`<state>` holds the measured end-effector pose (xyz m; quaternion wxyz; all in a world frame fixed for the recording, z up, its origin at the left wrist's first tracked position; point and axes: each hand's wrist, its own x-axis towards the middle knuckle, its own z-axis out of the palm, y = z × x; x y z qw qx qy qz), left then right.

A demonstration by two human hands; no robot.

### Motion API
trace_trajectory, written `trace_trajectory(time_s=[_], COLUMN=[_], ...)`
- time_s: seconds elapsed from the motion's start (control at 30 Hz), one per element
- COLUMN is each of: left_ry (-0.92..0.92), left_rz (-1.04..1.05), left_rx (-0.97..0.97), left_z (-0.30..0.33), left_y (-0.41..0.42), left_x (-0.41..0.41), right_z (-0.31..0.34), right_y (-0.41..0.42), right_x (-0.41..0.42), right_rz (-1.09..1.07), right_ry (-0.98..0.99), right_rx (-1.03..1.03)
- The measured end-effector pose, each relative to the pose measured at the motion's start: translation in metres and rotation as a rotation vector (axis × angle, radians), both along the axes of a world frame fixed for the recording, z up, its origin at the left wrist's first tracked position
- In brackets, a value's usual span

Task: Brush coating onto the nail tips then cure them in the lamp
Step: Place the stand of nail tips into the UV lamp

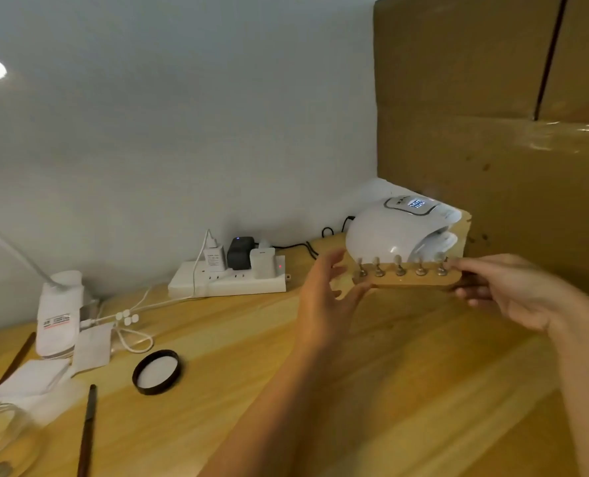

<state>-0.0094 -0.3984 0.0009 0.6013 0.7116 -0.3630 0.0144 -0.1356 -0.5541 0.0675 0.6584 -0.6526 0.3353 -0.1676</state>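
A wooden holder bar [410,280] carries several nail tips [399,261] on small metal stands in a row. It hangs level above the table, just in front of the white curing lamp [386,235], whose display is lit. My left hand [324,297] holds the bar's left end, fingers curled under it. Pinching the right end is my right hand [513,290]. A dark-handled brush [88,432] lies on the table at the lower left, away from both hands.
The wooden table [286,390] holds a black-rimmed jar lid [156,371], a glass jar [0,432], white wipes [35,376], a white bottle [57,315] and a power strip [227,277] with chargers. A large cardboard box [510,132] stands at the right behind the lamp.
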Motion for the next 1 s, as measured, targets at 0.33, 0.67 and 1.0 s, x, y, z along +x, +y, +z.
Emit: trace_trajectory(time_s=[0.33,0.67,1.0], left_ry=[0.125,0.142,0.222], left_rz=[0.167,0.133,0.139], left_rx=[-0.08,-0.028,-0.062], left_z=[-0.01,-0.014,-0.018], left_y=[0.007,0.01,0.006], left_x=[0.02,0.018,0.022], right_z=[-0.007,-0.047,-0.046], right_y=[-0.023,-0.024,-0.04], right_x=[-0.023,-0.001,0.042], right_rz=[-0.279,-0.515,-0.381], right_ry=[0.099,-0.1,-0.17], right_rx=[-0.027,0.204,0.297])
